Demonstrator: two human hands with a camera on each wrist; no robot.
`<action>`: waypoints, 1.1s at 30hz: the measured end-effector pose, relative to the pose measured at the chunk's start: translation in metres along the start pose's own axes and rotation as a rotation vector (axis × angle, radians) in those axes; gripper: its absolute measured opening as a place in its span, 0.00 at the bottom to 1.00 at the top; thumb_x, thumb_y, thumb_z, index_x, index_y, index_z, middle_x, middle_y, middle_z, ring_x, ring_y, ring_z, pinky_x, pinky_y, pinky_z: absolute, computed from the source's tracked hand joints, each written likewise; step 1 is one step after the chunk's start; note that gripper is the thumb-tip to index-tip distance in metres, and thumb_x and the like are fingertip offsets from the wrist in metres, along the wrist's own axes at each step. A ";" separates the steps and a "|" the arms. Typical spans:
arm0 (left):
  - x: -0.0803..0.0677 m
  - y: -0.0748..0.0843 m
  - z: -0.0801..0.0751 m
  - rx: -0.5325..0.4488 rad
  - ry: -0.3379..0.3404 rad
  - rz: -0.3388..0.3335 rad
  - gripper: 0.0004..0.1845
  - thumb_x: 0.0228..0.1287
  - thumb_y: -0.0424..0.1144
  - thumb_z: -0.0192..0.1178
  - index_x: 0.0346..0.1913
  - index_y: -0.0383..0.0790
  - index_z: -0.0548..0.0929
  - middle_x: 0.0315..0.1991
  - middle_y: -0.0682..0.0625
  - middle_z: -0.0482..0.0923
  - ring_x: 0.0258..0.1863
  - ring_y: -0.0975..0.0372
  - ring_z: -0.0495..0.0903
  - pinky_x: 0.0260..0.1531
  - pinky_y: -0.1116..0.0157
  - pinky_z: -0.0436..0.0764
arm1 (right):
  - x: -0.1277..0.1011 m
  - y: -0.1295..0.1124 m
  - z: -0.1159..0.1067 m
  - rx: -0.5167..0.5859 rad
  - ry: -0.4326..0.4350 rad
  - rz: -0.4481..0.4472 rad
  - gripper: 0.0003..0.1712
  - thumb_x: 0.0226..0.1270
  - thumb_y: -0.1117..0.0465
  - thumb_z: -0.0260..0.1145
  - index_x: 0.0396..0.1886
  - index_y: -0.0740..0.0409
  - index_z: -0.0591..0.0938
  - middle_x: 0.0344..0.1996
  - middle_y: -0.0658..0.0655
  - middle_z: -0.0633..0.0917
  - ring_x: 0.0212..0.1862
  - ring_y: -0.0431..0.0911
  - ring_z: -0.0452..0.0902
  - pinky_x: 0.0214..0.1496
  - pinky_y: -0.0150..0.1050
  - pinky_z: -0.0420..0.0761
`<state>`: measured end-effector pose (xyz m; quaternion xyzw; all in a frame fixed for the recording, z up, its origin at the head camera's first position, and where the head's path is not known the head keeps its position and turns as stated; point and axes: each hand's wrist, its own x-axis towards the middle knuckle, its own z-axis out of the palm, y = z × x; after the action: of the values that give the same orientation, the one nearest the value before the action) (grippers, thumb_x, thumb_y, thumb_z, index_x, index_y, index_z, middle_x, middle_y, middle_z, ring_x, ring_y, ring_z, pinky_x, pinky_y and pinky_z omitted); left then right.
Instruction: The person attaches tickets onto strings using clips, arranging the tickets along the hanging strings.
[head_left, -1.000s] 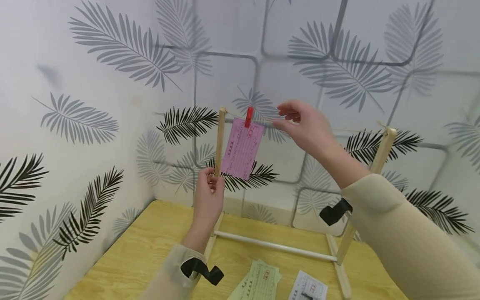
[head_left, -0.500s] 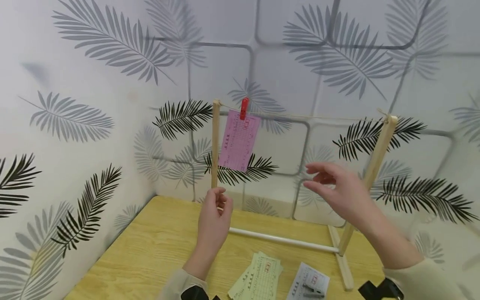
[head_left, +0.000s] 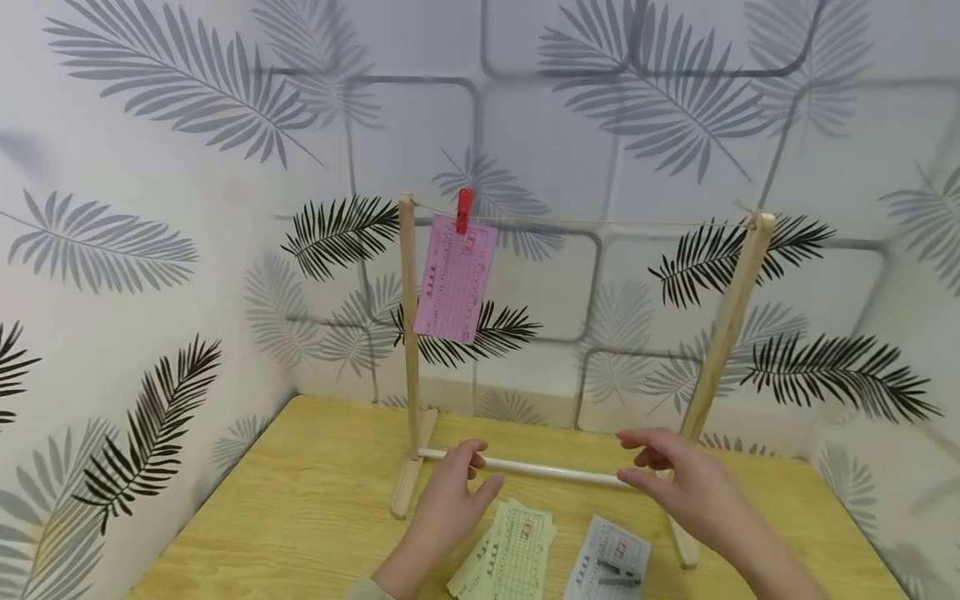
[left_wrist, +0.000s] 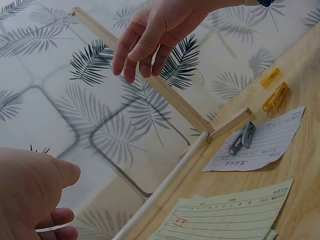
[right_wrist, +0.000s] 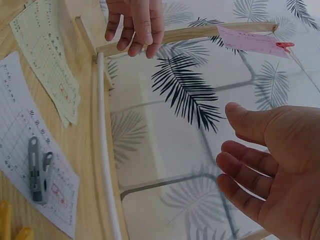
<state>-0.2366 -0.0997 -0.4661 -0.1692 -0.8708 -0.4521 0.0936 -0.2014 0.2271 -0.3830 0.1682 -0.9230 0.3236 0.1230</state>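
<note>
Both hands hovered loosely open, holding nothing: left hand (head_left: 448,498) over green slips (head_left: 512,557), right hand (head_left: 686,487) at 3 o'clock, above white slip (head_left: 609,565) and grey clip (head_left: 617,571). Pink slip (head_left: 455,278) hung at 12 o'clock under red clip (head_left: 464,209).

Both hands hang low in front of the person, palms turned toward each other, well apart. The left hand (head_left: 450,500) holds nothing; its fingers are loosely bent and point forward, with the thumb stuck out toward the right. The right hand (head_left: 686,492) is empty too, its fingers spread and gently curved toward the left, the wrist and forearm running back toward the lower right corner of the head view.
</note>
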 end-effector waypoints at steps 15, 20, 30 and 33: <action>-0.020 -0.022 0.033 0.168 -0.091 -0.029 0.46 0.71 0.59 0.75 0.81 0.36 0.72 0.72 0.34 0.73 0.72 0.37 0.69 0.66 0.31 0.71 | -0.028 0.049 0.036 0.096 -0.123 0.103 0.27 0.71 0.56 0.81 0.66 0.59 0.86 0.60 0.57 0.88 0.52 0.49 0.87 0.57 0.49 0.87; -0.025 -0.029 0.038 0.222 -0.098 -0.021 0.47 0.69 0.60 0.77 0.79 0.34 0.74 0.68 0.35 0.76 0.68 0.39 0.72 0.63 0.34 0.74 | -0.032 0.058 0.044 0.148 -0.209 0.195 0.28 0.72 0.56 0.80 0.68 0.58 0.86 0.62 0.59 0.87 0.55 0.49 0.86 0.60 0.57 0.85; -0.030 -0.037 0.045 0.285 -0.138 -0.017 0.47 0.65 0.62 0.78 0.76 0.32 0.77 0.64 0.41 0.77 0.63 0.46 0.72 0.63 0.39 0.73 | -0.041 0.080 0.056 0.311 -0.369 0.313 0.29 0.76 0.55 0.77 0.70 0.62 0.84 0.61 0.59 0.86 0.57 0.53 0.83 0.56 0.55 0.85; -0.030 -0.039 0.045 0.303 -0.149 -0.012 0.48 0.65 0.63 0.78 0.76 0.32 0.78 0.65 0.42 0.75 0.63 0.47 0.71 0.64 0.40 0.72 | -0.040 0.084 0.061 0.306 -0.383 0.311 0.28 0.75 0.54 0.78 0.69 0.61 0.84 0.60 0.58 0.87 0.56 0.51 0.83 0.56 0.54 0.85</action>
<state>-0.2238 -0.0900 -0.5313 -0.1813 -0.9344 -0.3024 0.0504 -0.2050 0.2587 -0.4898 0.0992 -0.8846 0.4364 -0.1313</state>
